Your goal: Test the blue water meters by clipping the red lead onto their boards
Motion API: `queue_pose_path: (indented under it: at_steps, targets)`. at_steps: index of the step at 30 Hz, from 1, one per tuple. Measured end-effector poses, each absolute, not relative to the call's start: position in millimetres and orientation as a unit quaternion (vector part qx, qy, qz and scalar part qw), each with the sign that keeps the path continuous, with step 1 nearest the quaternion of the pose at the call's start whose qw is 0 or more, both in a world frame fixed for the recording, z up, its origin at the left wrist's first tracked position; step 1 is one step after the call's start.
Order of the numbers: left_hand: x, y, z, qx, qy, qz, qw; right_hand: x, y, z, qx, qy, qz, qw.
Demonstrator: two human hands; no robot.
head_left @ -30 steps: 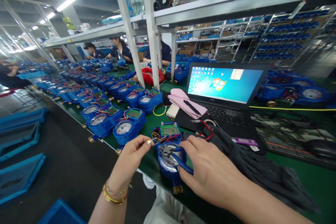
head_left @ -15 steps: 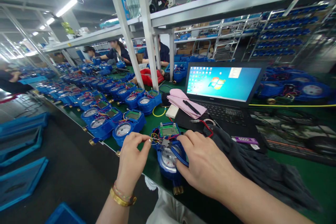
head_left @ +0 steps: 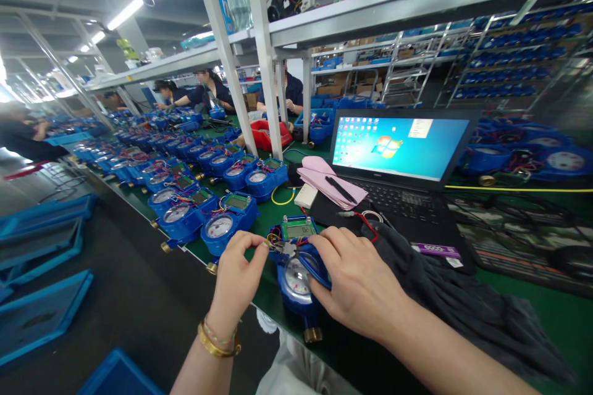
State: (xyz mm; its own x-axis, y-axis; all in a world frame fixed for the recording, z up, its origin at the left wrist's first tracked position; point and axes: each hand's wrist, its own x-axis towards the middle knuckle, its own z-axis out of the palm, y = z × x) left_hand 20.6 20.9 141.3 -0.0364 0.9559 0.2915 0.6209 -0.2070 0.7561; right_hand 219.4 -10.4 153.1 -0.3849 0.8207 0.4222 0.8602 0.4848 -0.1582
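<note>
In front of me a blue water meter (head_left: pixel 299 299) with a round dial and a brass fitting lies on the green bench. Its green display board (head_left: pixel 298 228) stands at the far side, with several thin coloured wires beside it. My left hand (head_left: pixel 241 262) pinches thin wires (head_left: pixel 274 241) at the meter's left edge. Over the meter's right side, my right hand (head_left: pixel 356 278) is closed round the blue handles of pliers (head_left: pixel 316 268). Their grey jaws (head_left: pixel 290 249) lie close to the wires above the dial; whether they touch them I cannot tell.
Rows of blue meters (head_left: pixel 217 226) line the bench to the left. A laptop (head_left: pixel 401 145), pink papers (head_left: pixel 331 180) and a dark cloth (head_left: pixel 445 284) lie behind and right. A shelf post (head_left: pixel 265 68) rises behind. Blue trays (head_left: pixel 46 315) are at lower left; co-workers sit beyond.
The view has shifted slightly. Both hands keep nearly the same places at the meter, the left still pinching the wires and the right still on the pliers.
</note>
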Motion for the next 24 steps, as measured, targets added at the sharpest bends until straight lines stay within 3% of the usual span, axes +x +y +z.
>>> queue_pose_path:
  at_steps: [12, 24]
  targets:
    - [19.9, 20.7, 131.2, 0.542, 0.572, 0.425, 0.445, 221.7, -5.3, 141.5, -0.466, -0.844, -0.070, 0.256]
    - [22.3, 17.1, 132.1, 0.578, 0.571, 0.443, 0.378, 223.9, -1.8, 141.4, -0.469, -0.839, -0.086, 0.263]
